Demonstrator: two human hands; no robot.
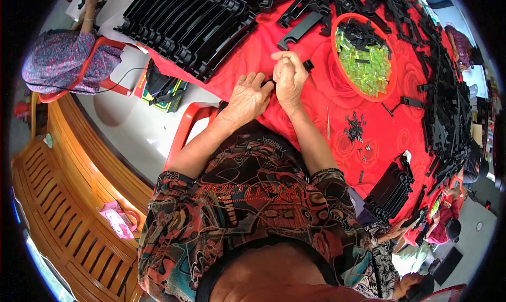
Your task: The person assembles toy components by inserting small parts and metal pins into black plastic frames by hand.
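Note:
Near the table's front edge my two hands are close together, both closed. My left hand (250, 97) has its fingers curled round one end of a black plastic part (308, 66), a bit of which shows between the hands. Beside it, my right hand (289, 80) is bent in a pinch over the same part, whose far end sticks out past the knuckles. Most of the part is hidden by my fingers. Just beyond lies a long flat black piece (300, 30) on the red tablecloth (316, 109).
A row of black strips (179, 25) is stacked at the left. On the right stand an orange basket (392, 86) of yellow-green clear pieces, a thin metal rod (328, 123), small black bits (355, 127) and heaped black parts (448, 112). Other people sit around; a wooden bench (68, 217) is lower left.

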